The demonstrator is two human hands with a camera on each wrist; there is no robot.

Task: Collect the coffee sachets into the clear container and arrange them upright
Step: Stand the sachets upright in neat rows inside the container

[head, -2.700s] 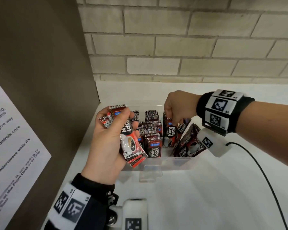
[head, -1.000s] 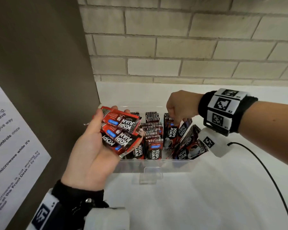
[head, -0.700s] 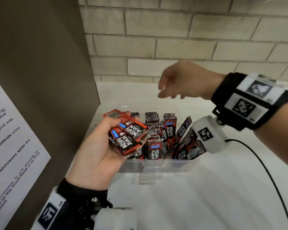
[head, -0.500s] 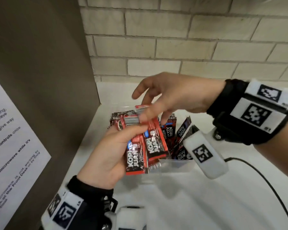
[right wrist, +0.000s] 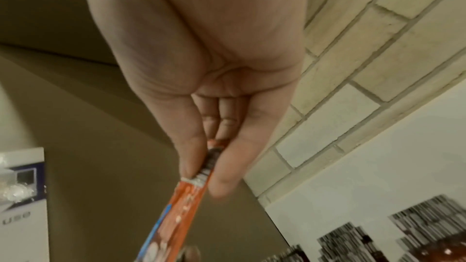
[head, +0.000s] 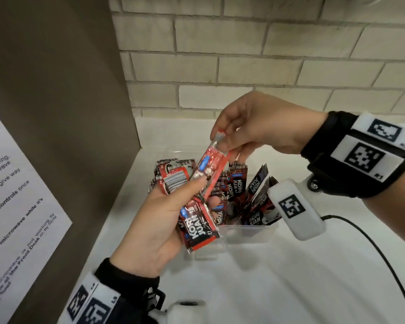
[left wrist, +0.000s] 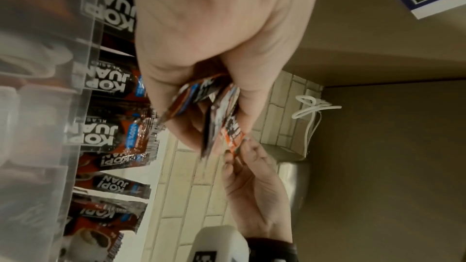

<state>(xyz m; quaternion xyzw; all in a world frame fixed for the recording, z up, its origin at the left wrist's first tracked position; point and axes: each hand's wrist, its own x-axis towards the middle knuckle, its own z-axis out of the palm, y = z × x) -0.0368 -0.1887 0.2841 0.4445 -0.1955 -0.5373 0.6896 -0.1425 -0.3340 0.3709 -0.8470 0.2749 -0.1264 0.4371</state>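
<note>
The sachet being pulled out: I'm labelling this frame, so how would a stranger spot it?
Find the clear container below the brick wall. Just above it, the right hand pinches one red sachet by its top end, unlike the bunch the left hand grips.

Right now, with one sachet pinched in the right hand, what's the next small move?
Probably draw it free and stand it in the clear container. The right hand pinches the top of one sachet whose lower end sits under the left hand's thumb, among its bundle.
</note>
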